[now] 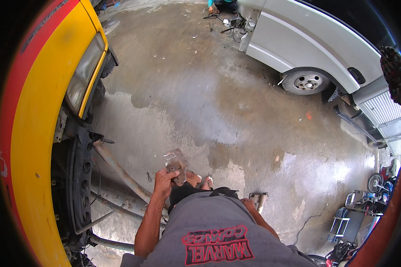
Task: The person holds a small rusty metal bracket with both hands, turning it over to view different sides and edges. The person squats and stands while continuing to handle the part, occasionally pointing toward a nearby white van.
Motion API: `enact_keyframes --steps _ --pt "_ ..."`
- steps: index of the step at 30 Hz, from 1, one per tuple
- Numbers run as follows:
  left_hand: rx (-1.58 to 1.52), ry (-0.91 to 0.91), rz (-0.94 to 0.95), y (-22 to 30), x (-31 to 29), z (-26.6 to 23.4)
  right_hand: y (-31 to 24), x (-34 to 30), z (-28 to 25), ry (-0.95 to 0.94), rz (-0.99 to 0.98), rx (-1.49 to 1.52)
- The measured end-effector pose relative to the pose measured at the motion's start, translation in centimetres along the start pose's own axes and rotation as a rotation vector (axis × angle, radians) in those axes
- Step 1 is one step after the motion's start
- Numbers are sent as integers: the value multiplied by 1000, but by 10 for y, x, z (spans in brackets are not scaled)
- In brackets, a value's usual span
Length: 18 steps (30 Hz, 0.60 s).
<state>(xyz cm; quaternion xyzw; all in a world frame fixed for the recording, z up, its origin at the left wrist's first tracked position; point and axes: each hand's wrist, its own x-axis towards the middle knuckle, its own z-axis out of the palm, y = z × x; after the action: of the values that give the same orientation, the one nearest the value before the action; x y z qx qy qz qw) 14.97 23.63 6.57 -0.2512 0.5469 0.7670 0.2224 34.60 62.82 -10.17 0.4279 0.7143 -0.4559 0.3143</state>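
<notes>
My left hand [166, 180] is closed on the edge of a flat, worn metal bracket plate [178, 165] with cut-outs, thumb on top. The plate is up in front of me, above the wet concrete floor. My right hand [248, 204] hangs low by my right side, partly hidden by my shirt. Just beyond it is a T-shaped metal piece [262, 202] with a rusty tube; I cannot tell whether the hand holds it.
A yellow and red truck front [40, 111] with exposed frame stands at left, a rusty bar [120, 171] beside it. A silver van [307, 44] is at far right. Another person's arm [210, 6] works beside loose parts at the top. Motorbikes [375, 182] and racks [341, 222] stand lower right.
</notes>
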Motion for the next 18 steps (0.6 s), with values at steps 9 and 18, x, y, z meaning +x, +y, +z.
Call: enact_keyframes --steps 9,18 --pt "-147 8 -106 -21 3 -13 2 22 -3 -41 -34 -57" --pt "-215 -29 177 76 22 -25 -99 46 13 -75 -77 -3"
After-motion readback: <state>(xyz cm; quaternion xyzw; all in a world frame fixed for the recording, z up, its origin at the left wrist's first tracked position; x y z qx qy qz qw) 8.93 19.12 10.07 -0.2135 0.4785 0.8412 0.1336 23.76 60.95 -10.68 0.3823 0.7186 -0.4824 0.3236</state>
